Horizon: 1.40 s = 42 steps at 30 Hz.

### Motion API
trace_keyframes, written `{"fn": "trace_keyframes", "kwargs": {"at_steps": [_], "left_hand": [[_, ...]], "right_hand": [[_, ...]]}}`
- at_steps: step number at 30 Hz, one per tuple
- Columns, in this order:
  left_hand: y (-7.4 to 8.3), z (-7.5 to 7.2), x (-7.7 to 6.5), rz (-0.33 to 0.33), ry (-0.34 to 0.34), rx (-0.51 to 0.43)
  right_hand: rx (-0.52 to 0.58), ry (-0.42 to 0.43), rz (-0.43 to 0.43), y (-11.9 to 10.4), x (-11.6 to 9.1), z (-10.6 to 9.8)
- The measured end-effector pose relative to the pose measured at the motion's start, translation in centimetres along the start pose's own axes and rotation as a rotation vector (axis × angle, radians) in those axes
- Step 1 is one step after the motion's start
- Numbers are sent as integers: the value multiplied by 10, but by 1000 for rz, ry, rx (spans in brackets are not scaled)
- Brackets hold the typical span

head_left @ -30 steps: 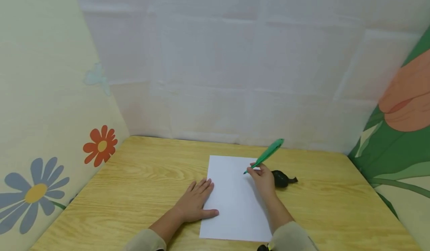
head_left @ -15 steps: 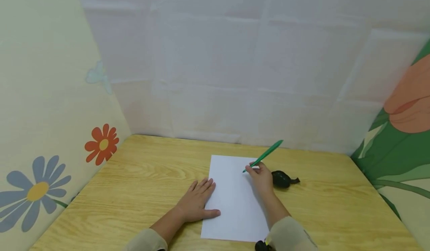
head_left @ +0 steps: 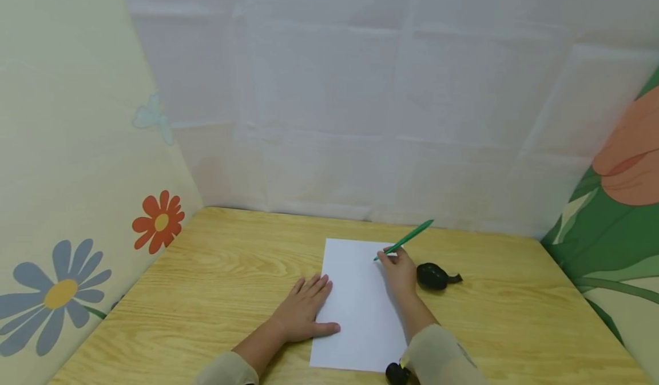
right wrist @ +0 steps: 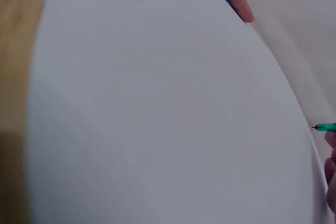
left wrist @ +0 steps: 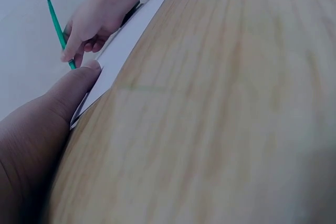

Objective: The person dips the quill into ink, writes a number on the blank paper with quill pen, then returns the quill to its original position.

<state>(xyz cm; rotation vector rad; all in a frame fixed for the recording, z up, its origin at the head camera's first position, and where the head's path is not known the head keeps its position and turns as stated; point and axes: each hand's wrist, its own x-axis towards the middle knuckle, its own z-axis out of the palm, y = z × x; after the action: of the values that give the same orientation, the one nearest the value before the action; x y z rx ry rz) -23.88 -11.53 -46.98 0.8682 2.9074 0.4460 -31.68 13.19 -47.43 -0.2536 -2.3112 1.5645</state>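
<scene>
A sheet of white paper (head_left: 355,322) lies on the wooden table, with no marks visible on it. Flat along its left edge rests my left hand (head_left: 304,315), fingers spread and thumb on the sheet. My right hand (head_left: 401,273) pinches a slim green pen (head_left: 416,233) near its lower end, over the paper's upper right part. The pen leans up and to the right, its dark tip pointing down left. Whether the tip touches the paper I cannot tell. In the right wrist view the pen's tip end (right wrist: 325,127) shows at the right edge.
A black rounded object (head_left: 432,276) with a narrow stem-like end lies right of my right hand. A small dark object (head_left: 396,373) sits at the paper's lower right corner by the sleeve. A white cloth wall (head_left: 319,116) stands behind the table (head_left: 231,259).
The green pen has turned in my right hand, so its broad upper part now looks narrow, and its top end sits a little lower. My left hand stays on the paper.
</scene>
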Motion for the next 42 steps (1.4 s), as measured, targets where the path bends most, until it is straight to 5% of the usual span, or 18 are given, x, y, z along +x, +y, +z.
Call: {"fn": "trace_keyframes", "kwargs": {"at_steps": [20,42], "left_hand": [[1,3,1,1,-5,17],[-1,2,1,3,4,26]], "right_hand": [[-33,75,42,-1,2,6],[-53,59,32,1,4,8]]}}
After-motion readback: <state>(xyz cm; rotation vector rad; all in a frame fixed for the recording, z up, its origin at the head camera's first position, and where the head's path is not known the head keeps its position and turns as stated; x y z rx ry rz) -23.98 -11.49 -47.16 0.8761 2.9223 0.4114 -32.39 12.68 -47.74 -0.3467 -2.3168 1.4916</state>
